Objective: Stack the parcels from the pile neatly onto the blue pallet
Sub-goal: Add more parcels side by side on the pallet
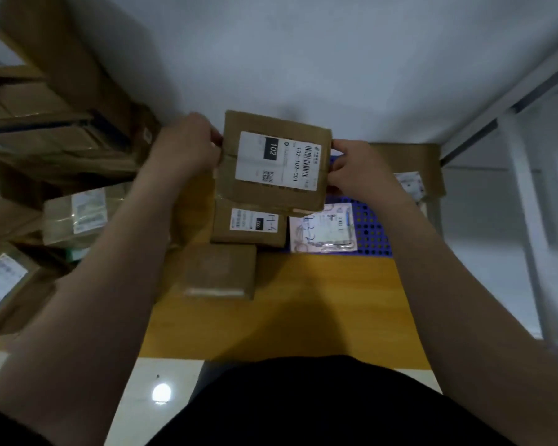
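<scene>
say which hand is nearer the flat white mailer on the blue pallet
Right. The right hand grips the carton right by the mailer; the left hand holds the carton's opposite side.

Room setting. Beyond the left hand (187, 146) and the right hand (358, 169), a plain grey-white wall (303, 53) fills the upper field. It is evenly lit, with a soft shadow (287, 111) just above the two hands. To the right of the right hand stands a white metal frame (529, 220), where a slanted rail meets an upright post; pale floor shows behind it. Below the hands, nearer the person, a yellow floor band (319, 284) runs across, darkened at its middle by a broad shade. Nearer still, below the left hand, a glossy white floor tile (132, 413) carries one round, bright lamp reflection (161, 392).
</scene>
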